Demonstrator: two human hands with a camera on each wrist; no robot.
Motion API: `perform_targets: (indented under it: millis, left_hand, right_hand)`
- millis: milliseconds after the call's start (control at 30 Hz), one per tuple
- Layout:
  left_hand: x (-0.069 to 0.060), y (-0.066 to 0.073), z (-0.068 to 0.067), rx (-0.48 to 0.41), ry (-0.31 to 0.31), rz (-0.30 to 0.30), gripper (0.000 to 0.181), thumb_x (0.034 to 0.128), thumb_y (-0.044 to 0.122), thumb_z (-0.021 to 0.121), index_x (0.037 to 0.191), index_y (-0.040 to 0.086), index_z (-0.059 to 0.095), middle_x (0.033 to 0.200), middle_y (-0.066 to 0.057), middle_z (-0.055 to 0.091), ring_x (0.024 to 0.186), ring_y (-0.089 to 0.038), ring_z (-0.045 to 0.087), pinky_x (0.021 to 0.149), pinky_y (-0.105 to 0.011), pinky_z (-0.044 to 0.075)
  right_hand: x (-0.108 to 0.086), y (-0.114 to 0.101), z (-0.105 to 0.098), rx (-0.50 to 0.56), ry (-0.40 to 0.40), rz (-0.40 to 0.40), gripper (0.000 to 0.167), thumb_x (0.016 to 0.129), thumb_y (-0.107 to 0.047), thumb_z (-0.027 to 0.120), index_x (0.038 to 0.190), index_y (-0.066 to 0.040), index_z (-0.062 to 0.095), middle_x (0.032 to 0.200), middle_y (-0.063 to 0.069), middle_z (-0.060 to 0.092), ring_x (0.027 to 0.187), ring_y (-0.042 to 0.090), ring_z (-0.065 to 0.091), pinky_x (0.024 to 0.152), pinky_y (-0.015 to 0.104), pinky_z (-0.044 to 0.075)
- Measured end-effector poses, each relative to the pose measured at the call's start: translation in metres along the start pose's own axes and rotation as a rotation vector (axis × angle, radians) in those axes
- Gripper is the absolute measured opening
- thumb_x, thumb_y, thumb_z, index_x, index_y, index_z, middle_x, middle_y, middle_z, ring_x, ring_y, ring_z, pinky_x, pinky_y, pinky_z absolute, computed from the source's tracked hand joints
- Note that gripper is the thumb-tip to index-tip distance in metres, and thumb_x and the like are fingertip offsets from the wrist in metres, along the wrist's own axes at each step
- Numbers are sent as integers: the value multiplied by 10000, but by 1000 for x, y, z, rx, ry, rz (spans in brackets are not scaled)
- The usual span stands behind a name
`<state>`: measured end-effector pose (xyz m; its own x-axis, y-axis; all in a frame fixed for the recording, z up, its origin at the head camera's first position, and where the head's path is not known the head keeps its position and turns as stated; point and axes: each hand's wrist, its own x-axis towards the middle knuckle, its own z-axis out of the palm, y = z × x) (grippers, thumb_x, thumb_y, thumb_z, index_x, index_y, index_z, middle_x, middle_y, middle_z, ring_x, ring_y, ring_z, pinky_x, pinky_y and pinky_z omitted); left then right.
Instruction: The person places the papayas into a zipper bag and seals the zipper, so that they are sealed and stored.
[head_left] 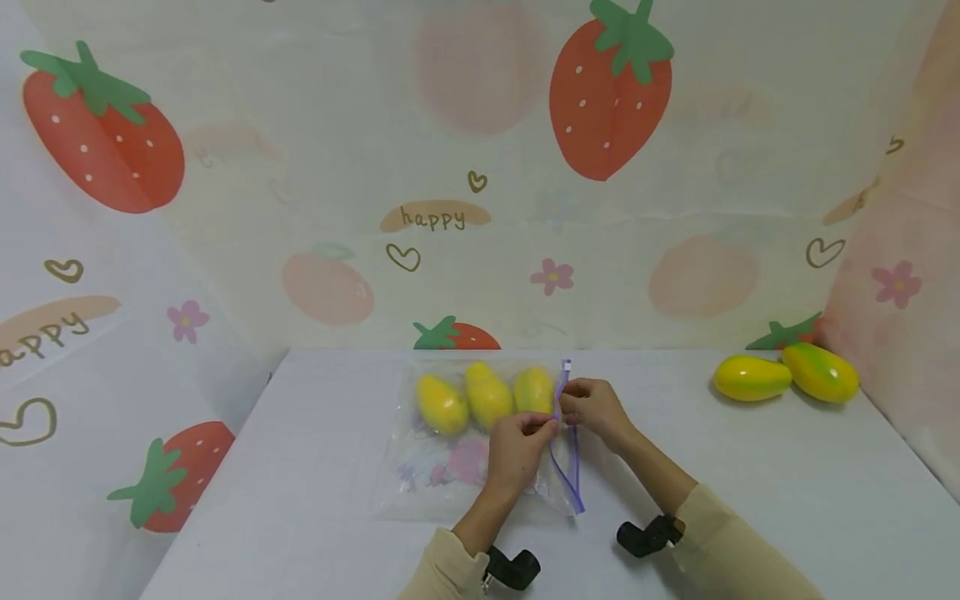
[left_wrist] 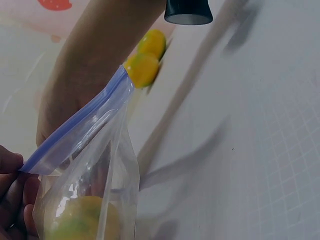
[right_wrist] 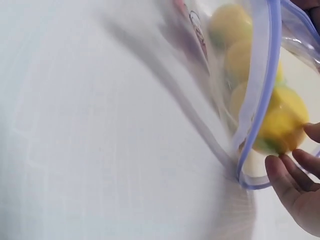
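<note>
A clear zip bag (head_left: 420, 492) with a purple zipper strip lies on the table, its mouth facing right. Inside are several yellow-green mangoes (head_left: 442, 404). My left hand (head_left: 519, 450) pinches the bag's zipper edge between thumb and fingers; the left wrist view shows the same grip on the purple strip (left_wrist: 75, 127). At the bag's mouth is my right hand (head_left: 596, 412). In the right wrist view, its loosely bent fingers (right_wrist: 280, 182) lie against the near end of a mango (right_wrist: 287, 120) just within the opening. The bag's film partly blurs the other mangoes.
Two more mangoes (head_left: 752, 377) rest together at the table's back right corner. Printed cloth (head_left: 525, 317) with strawberries and hearts hangs behind and at both sides of the white table (head_left: 300, 517). A black wrist camera (head_left: 513, 568) sits on each wrist.
</note>
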<state>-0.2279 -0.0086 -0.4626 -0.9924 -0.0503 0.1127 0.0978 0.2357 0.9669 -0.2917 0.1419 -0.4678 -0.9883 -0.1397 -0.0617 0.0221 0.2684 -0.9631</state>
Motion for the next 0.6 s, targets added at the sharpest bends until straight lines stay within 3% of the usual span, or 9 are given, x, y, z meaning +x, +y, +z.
perform_targets:
  millis: [300, 600]
  left_hand:
    - [1, -3, 0, -8, -6, 13, 167, 853, 167, 719, 902, 14, 766, 825, -102, 748, 705, -38, 599, 644, -169, 489]
    - [1, -2, -2, 15, -14, -9, 156, 857, 173, 720, 908, 35, 772, 835, -79, 753, 723, -45, 611, 671, -177, 499]
  right_hand:
    - [0, -1, -15, -144, -90, -4, 356, 945, -152, 597, 1202, 94, 616, 1099, 240, 680, 869, 228, 682, 749, 321, 581]
    - [0, -7, -36, -298, -90, -55, 329, 945, -167, 607, 1166, 73, 647, 1072, 254, 680, 858, 267, 663, 703, 296, 568]
